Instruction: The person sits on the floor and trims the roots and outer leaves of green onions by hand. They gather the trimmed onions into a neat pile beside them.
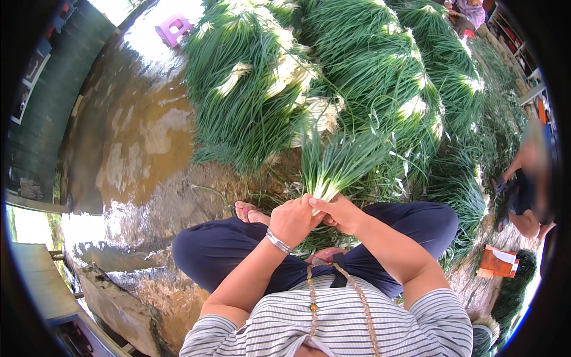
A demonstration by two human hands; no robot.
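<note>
Between my knees I hold a bunch of green onions (333, 169), its green tops fanning away from me and its pale stems at my fingers. My left hand (291, 221), with a silver bangle at the wrist, is closed around the stems' left side. My right hand (340, 213) grips the same bunch from the right, its thumb laid across the white ends. The root ends are mostly hidden by my fingers. Just beyond lies a large heap of green onions (244, 119), with white stem ends showing among the green leaves.
More rows of green onions (357, 71) stretch away at the far right. Wet brown floor (137, 137) lies to the left, with a pink stool (173, 30) at its far end. A person (529, 178) sits at the right, near an orange-and-white box (498, 262); another person (470, 13) is farther back.
</note>
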